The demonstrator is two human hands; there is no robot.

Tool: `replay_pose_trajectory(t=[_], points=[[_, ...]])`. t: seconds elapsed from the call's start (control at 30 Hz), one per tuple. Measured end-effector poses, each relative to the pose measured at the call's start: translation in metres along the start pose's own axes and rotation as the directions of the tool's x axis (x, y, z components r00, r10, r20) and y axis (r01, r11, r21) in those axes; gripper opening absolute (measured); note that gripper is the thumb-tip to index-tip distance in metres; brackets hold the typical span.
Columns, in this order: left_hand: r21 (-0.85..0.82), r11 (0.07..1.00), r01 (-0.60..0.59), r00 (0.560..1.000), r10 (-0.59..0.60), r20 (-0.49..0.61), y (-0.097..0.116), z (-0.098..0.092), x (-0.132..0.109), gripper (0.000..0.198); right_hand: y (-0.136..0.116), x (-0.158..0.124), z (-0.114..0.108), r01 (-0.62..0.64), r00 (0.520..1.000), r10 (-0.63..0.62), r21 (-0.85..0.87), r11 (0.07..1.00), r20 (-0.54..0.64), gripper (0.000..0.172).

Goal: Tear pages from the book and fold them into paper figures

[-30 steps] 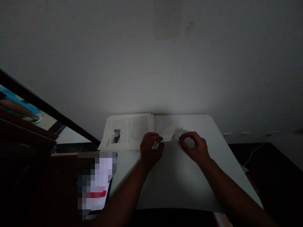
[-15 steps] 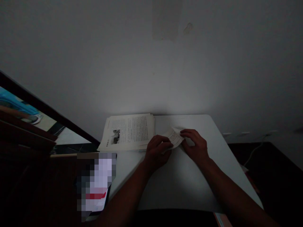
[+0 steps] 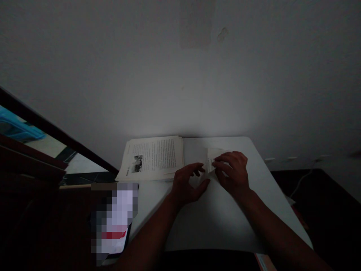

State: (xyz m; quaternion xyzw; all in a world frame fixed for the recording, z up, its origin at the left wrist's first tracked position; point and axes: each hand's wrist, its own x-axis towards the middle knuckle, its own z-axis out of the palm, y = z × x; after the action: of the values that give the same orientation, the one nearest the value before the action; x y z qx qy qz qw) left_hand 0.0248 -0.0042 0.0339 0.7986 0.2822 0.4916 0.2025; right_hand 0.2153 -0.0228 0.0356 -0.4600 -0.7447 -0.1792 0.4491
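A small folded sheet of printed paper stands over the middle of the white table. My right hand grips it from the right, fingers bent over it and hiding much of it. To its left, my left hand is open, with thumb and fingers apart close to the paper's edge. Left of my hands lies a stack of printed pages, its top page showing text and a dark picture.
At the table's left edge is a device with a lit screen, mostly pixelated. A plain wall rises behind the table. A dark rail slants down at the left; a cable hangs at the right.
My left hand has let go of the paper and its fingers have spread. The paper has swung to the right, under my right hand's fingers.
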Motion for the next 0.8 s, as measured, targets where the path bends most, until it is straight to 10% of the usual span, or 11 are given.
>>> replay_pose_trajectory(t=[0.23,0.53,0.8], points=[[0.06,0.975,0.213,0.973,-0.207,-0.099,0.0,0.002,0.0,0.011,-0.014,0.001,0.008,0.047,0.998,-0.044,-0.045,0.998,0.055,0.035],[-0.236,0.791,0.564,0.763,-0.609,-0.219,-0.012,0.001,0.001,0.021,-0.014,0.0,0.001,0.092,0.968,-0.134,0.193,0.977,0.214,0.06],[-0.138,0.784,0.605,0.767,-0.621,-0.161,-0.015,0.0,0.004,0.018,-0.008,-0.004,0.01,0.166,0.935,-0.245,0.294,0.941,0.257,0.025]])
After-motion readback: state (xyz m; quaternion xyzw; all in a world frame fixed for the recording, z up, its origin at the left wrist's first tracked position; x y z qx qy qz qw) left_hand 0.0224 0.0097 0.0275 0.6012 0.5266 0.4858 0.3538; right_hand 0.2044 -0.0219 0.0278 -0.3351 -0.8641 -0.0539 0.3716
